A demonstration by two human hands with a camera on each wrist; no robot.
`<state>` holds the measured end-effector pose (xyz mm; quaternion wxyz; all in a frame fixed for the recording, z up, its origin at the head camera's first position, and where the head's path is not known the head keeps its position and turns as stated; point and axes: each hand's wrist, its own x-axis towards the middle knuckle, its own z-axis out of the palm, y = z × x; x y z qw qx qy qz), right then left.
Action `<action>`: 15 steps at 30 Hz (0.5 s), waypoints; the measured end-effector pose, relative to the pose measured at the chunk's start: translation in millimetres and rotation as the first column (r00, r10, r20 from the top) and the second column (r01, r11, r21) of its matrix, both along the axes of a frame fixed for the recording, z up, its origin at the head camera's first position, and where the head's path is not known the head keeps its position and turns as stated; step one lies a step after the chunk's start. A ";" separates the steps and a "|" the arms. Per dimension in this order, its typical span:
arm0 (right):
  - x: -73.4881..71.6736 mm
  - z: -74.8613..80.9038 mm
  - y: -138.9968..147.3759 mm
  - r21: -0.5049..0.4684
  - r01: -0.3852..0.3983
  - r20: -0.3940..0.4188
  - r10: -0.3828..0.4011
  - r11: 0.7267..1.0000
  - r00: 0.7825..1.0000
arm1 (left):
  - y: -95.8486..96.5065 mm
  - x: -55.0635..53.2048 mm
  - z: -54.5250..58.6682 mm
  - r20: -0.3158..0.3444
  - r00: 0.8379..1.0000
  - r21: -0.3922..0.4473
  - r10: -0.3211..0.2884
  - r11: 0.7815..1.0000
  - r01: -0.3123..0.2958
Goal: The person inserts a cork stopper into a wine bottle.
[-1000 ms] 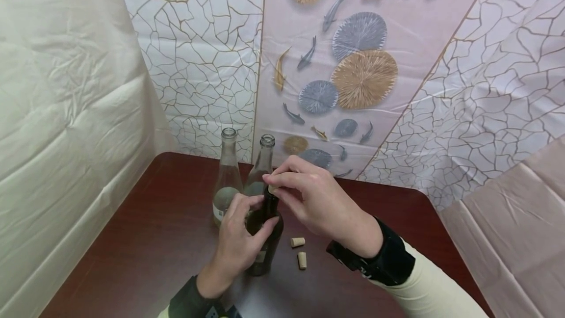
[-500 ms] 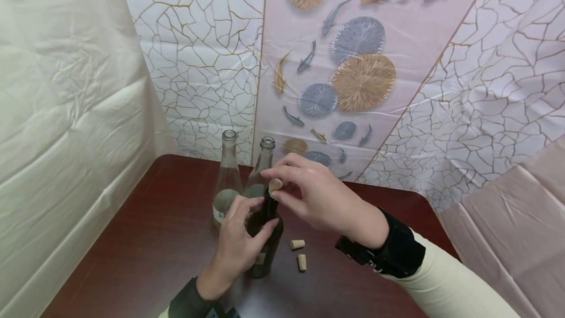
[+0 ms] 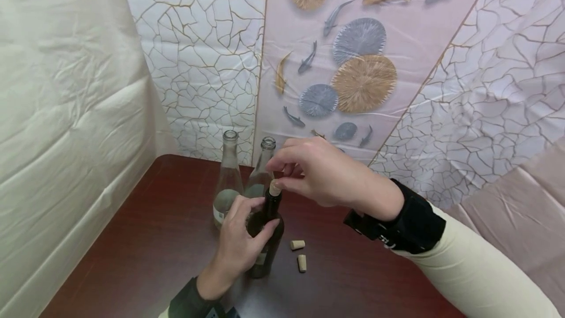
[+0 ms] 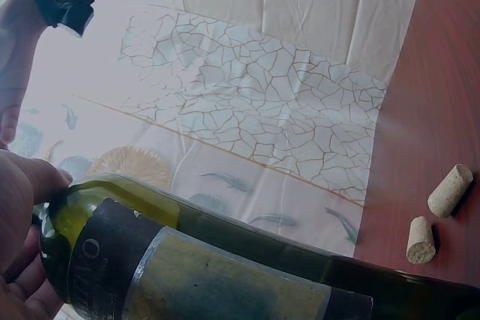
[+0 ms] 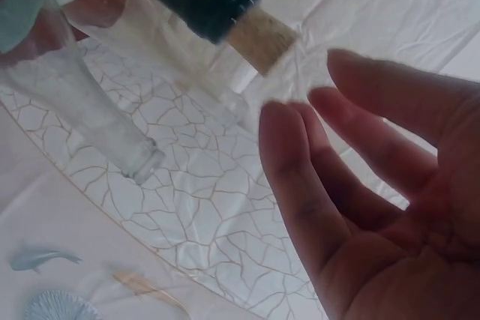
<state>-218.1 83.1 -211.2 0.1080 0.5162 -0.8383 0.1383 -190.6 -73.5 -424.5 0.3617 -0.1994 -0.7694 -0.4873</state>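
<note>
In the head view a dark green wine bottle [image 3: 260,261] stands on the table, and my left hand [image 3: 238,239] grips it around the shoulder and lower neck. A cork [image 5: 259,40] sits in its mouth, with a good part sticking out above the rim. My right hand [image 3: 326,171] is just above and right of the cork. In the right wrist view its fingers are loosely bent, with a gap between the fingertips [image 5: 279,129] and the cork. The bottle's worn label [image 4: 225,275] faces the left wrist camera.
Two loose corks, one lying sideways [image 3: 297,245] and one nearer [image 3: 302,263], are on the dark red table [image 3: 145,239] right of the bottle. Behind it stand two clear glass bottles, a left one [image 3: 229,161] and a right one [image 3: 261,168]. Patterned cloth [image 3: 203,63] hangs behind.
My right hand has let go of the cork and moved up and to the right. The cork now stands upright in the bottle mouth. My left hand has stayed on the bottle.
</note>
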 end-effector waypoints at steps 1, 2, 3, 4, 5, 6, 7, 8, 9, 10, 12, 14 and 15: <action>-1.0 1.6 -1.1 0.018 -0.006 0.012 0.006 1.000 1.000 | -0.1 0.2 -0.3 0.000 1.000 0.002 0.003 1.000 -0.003; -1.6 2.9 -2.2 0.036 -0.010 0.026 0.010 0.999 1.000 | -0.1 0.4 -0.8 -0.002 1.000 0.004 0.004 1.000 -0.004; -2.3 3.7 -3.1 0.052 -0.014 0.041 0.012 0.999 0.999 | -0.1 0.7 -1.0 -0.001 1.000 0.004 0.006 1.000 -0.006; -2.8 4.2 -3.9 0.067 -0.017 0.052 0.013 0.998 0.999 | -0.1 0.8 -1.4 0.000 1.000 0.005 0.007 1.000 -0.007; -3.4 4.3 -4.5 0.081 -0.017 0.057 0.012 0.997 0.998 | 0.1 0.9 -1.5 0.001 1.000 0.005 0.007 1.000 -0.007; -4.0 4.2 -5.0 0.094 -0.017 0.056 0.011 0.995 0.998 | 0.2 1.0 -1.7 0.001 1.000 0.004 0.007 1.000 -0.007; -4.4 4.1 -5.3 0.104 -0.016 0.055 0.010 0.994 0.998 | 0.4 0.9 -2.0 -0.002 1.000 0.005 0.006 1.000 -0.006; -4.9 3.8 -5.7 0.112 -0.016 0.053 0.010 0.994 0.999 | 0.5 0.8 -2.1 -0.004 1.000 0.007 0.004 1.000 -0.004; -5.4 3.6 -5.9 0.120 -0.016 0.046 0.010 0.993 0.999 | 0.6 0.7 -2.1 -0.005 1.000 0.007 0.005 1.000 -0.004; -6.0 3.5 -6.3 0.125 -0.017 0.037 0.012 0.992 0.999 | 0.7 0.6 -1.9 -0.007 1.000 0.008 0.005 1.000 -0.005; -7.1 3.3 -7.1 0.132 -0.024 0.018 0.022 0.991 1.000 | 0.5 0.4 -1.6 -0.008 1.000 0.004 0.004 1.000 -0.004; -7.9 3.3 -7.7 0.131 -0.034 0.000 0.034 0.991 0.999 | 0.2 0.0 -1.2 -0.007 1.000 0.000 0.002 1.000 -0.002; -8.1 3.4 -7.9 0.129 -0.040 -0.011 0.041 0.991 0.999 | 0.0 -0.2 -1.1 -0.007 1.000 -0.002 0.000 1.000 0.000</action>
